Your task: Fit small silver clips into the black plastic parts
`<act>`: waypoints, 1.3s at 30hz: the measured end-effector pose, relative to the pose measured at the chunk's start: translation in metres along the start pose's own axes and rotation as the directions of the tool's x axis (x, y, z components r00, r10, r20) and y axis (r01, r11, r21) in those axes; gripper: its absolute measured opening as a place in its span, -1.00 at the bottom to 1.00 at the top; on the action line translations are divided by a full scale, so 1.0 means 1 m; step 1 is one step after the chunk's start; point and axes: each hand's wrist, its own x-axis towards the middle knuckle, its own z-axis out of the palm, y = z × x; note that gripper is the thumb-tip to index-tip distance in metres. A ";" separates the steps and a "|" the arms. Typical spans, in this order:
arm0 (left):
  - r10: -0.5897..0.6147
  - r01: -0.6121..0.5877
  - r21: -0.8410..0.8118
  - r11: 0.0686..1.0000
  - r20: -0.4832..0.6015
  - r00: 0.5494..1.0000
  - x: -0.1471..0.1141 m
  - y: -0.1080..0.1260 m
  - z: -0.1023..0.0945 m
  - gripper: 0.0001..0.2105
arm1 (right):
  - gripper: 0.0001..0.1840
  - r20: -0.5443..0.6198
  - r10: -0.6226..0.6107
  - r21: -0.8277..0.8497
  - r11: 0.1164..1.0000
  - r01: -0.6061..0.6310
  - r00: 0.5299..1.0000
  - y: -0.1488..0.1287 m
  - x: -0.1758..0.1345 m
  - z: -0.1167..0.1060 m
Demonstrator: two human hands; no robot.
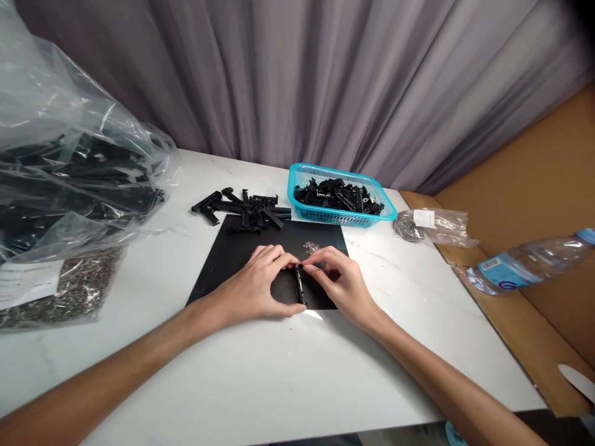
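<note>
Over a black mat [209,272], my left hand [260,282] grips a narrow black plastic part [300,286] lengthwise, thumb at its near end and fingers at its far end. My right hand [339,279] pinches with thumb and forefinger at the far end of that part; whatever lies between those fingertips is too small to make out. A little pile of small metal pieces [311,247] sits on the mat just beyond my right hand. Behind the mat, several similar black plastic parts [251,207] are heaped loosely.
A blue basket [341,217] of black parts stands at the back. Large clear bags [93,118] of black parts and metal pieces [74,285] fill the left side. To the right are a small bag of metal pieces [409,226], a plastic bottle [525,263] and cardboard [525,167].
</note>
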 end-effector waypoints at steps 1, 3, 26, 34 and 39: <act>-0.003 0.003 -0.007 1.000 0.002 1.000 0.000 0.000 -0.001 -0.40 | -0.89 -0.003 0.006 0.005 1.000 -0.006 1.000 0.001 0.000 0.000; -0.009 0.009 -0.015 1.000 0.005 1.000 0.000 0.001 -0.002 -0.40 | -0.93 0.004 0.002 0.007 1.000 -0.002 1.000 0.001 0.001 -0.002; 0.020 -0.020 0.038 0.999 -0.003 1.000 -0.001 -0.004 -0.003 -0.38 | -0.87 0.174 -0.131 -0.356 0.916 0.186 0.976 0.009 -0.008 -0.025; 0.014 -0.014 0.035 0.999 0.004 1.000 -0.001 -0.003 -0.004 -0.39 | -0.80 0.148 0.014 -0.086 0.996 -0.001 0.989 0.006 0.002 -0.033; 0.014 -0.015 0.042 0.999 0.004 1.000 0.000 -0.003 -0.003 -0.37 | -0.79 0.231 0.166 0.038 0.983 -0.180 0.959 0.006 0.004 -0.034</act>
